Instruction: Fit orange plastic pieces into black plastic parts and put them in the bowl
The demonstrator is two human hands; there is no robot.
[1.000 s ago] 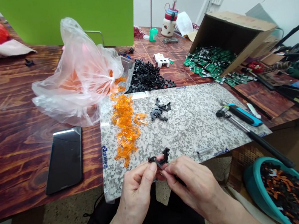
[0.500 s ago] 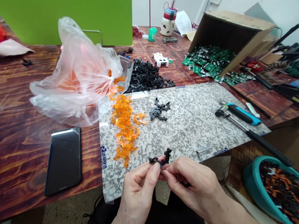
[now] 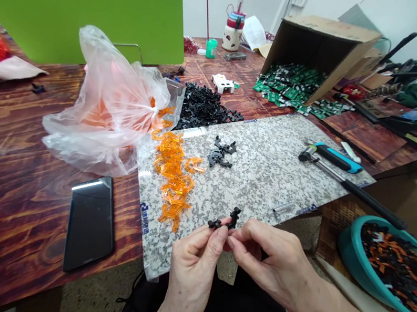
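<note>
Near the front edge of the speckled stone slab, my left hand pinches a small black plastic part between thumb and fingers. My right hand is closed at the part's lower right side, its thumb and forefinger pressed together; what they grip is too small to make out. A column of orange clear pieces lies on the slab's left side. Right of it sits a small group of black parts. A short clear tube rests near the front edge.
A phone and a plastic bag are at the left. Behind the slab is a black heap. A hammer overhangs the slab's right edge, above a teal tub. A cardboard box holds green boards.
My left thumb has shifted slightly right and up along the black part. The rest of the scene has barely moved, with a slight shift of the view.
</note>
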